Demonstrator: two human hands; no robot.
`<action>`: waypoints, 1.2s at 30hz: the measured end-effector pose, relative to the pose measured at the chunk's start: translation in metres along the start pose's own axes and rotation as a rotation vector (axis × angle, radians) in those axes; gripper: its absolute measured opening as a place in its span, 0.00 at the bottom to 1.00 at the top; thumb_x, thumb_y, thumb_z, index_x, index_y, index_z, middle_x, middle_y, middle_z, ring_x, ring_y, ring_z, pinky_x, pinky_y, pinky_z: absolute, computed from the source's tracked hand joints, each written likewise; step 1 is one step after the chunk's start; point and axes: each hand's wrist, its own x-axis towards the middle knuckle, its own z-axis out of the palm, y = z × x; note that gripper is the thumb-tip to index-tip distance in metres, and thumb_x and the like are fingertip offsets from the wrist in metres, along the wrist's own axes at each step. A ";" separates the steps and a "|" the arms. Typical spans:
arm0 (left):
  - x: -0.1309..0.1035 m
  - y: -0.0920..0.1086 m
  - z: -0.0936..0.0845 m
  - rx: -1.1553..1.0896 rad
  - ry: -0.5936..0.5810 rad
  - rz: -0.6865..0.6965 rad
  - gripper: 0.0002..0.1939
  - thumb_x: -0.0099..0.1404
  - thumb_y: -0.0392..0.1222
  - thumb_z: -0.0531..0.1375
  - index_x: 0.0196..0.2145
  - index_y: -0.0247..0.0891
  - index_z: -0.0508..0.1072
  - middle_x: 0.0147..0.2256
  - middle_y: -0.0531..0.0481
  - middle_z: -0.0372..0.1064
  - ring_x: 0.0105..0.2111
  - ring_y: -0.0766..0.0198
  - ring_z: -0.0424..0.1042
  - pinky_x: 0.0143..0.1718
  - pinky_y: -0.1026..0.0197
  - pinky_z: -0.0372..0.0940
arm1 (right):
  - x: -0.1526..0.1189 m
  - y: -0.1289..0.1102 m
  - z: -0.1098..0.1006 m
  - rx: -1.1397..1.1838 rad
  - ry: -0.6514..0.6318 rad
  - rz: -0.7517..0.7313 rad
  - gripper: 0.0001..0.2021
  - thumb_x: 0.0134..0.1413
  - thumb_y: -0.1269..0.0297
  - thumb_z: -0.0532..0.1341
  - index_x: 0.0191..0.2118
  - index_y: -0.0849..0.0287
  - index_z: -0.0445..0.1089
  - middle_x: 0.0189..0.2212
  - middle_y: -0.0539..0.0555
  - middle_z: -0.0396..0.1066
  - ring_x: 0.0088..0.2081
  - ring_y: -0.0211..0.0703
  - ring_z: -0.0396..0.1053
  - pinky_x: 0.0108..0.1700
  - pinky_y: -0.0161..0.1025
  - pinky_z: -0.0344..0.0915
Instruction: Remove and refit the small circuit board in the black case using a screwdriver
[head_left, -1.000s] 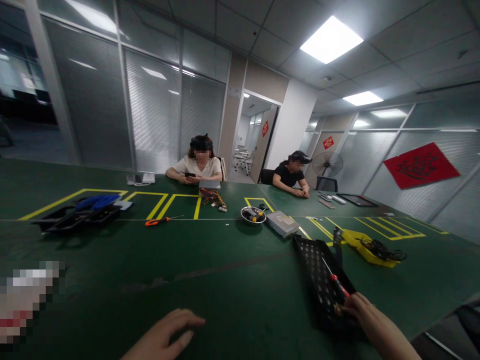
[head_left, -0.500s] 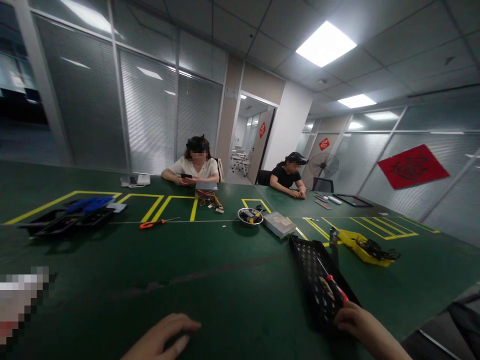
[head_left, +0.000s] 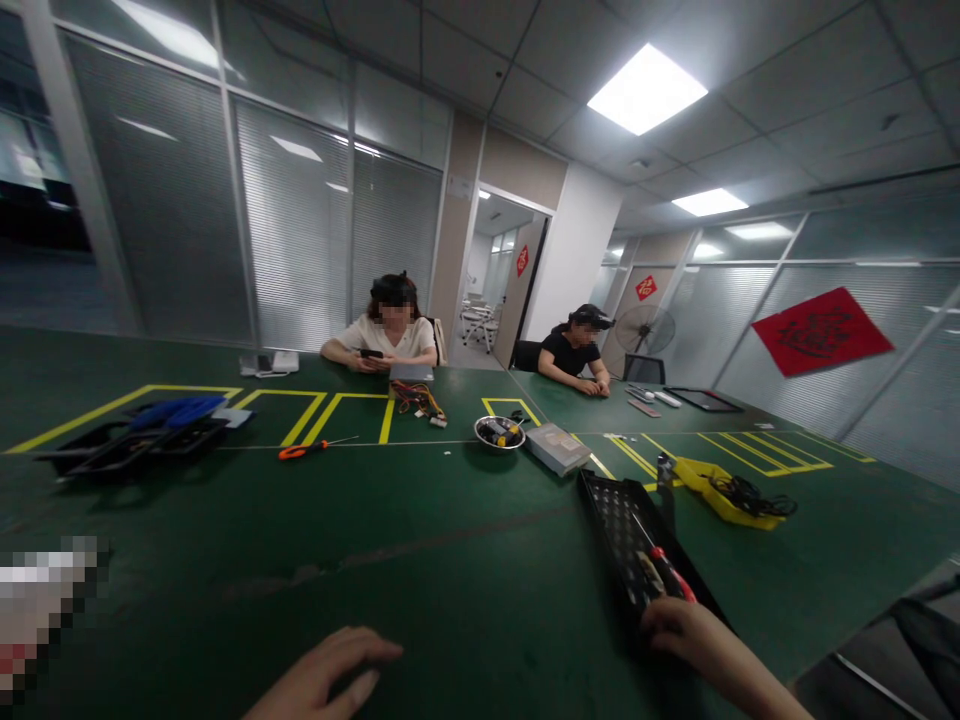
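In the head view my left hand (head_left: 326, 680) rests low over the green tabletop, thumb and fingers apart, holding nothing. My right hand (head_left: 686, 630) reaches into the near end of a long black tray (head_left: 611, 510) with a perforated bottom. Its fingers are curled down, and their tips are hidden, so what they grip is unclear. Just beyond those fingers a screwdriver (head_left: 671, 572) with a red and black handle lies in the tray, its shaft pointing away from me. A tan-coloured tool part (head_left: 649, 570) lies beside it.
A grey metal box (head_left: 559, 448) and a steel bowl of small parts (head_left: 500, 433) stand beyond the tray. Right of it is a yellow bin with black cables (head_left: 727, 500). An orange-handled screwdriver (head_left: 304, 450) and black trays (head_left: 142, 440) lie left. Two people sit across the table.
My right hand has shifted left, away from the end of the screwdriver handle and further over the tray. The left hand stays where it was.
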 end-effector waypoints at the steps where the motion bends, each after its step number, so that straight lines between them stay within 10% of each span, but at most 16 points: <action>1: 0.000 0.000 0.000 -0.003 0.000 0.006 0.19 0.71 0.54 0.55 0.55 0.55 0.76 0.59 0.50 0.69 0.62 0.49 0.64 0.68 0.42 0.52 | -0.001 -0.001 0.001 0.019 0.005 -0.005 0.12 0.46 0.67 0.63 0.38 0.52 0.79 0.40 0.52 0.80 0.45 0.50 0.75 0.51 0.42 0.69; 7: 0.002 -0.001 0.000 -0.038 0.014 0.006 0.19 0.71 0.54 0.55 0.55 0.53 0.76 0.59 0.50 0.69 0.61 0.49 0.65 0.67 0.43 0.54 | -0.010 0.010 0.000 0.198 0.185 0.030 0.16 0.55 0.50 0.57 0.34 0.55 0.76 0.34 0.52 0.80 0.39 0.50 0.76 0.43 0.40 0.70; 14: 0.001 0.000 -0.001 -0.011 -0.015 0.005 0.18 0.72 0.52 0.54 0.56 0.54 0.75 0.59 0.50 0.68 0.61 0.50 0.65 0.67 0.43 0.53 | -0.013 0.066 -0.015 -0.220 0.619 0.456 0.33 0.59 0.42 0.48 0.58 0.59 0.69 0.55 0.68 0.72 0.55 0.68 0.72 0.57 0.61 0.65; 20: -0.003 0.008 -0.004 -0.049 0.006 -0.001 0.19 0.71 0.55 0.54 0.55 0.53 0.76 0.58 0.49 0.69 0.60 0.50 0.66 0.66 0.44 0.56 | 0.012 0.095 -0.020 -0.117 0.339 0.530 0.33 0.60 0.47 0.47 0.58 0.68 0.69 0.53 0.70 0.75 0.55 0.63 0.74 0.58 0.52 0.68; 36: -0.004 0.017 -0.008 -0.020 -0.012 0.000 0.18 0.71 0.51 0.54 0.55 0.52 0.75 0.59 0.50 0.68 0.61 0.51 0.65 0.66 0.46 0.56 | 0.015 0.089 -0.031 0.322 0.262 0.448 0.30 0.57 0.56 0.58 0.62 0.70 0.66 0.55 0.67 0.74 0.57 0.61 0.73 0.60 0.48 0.66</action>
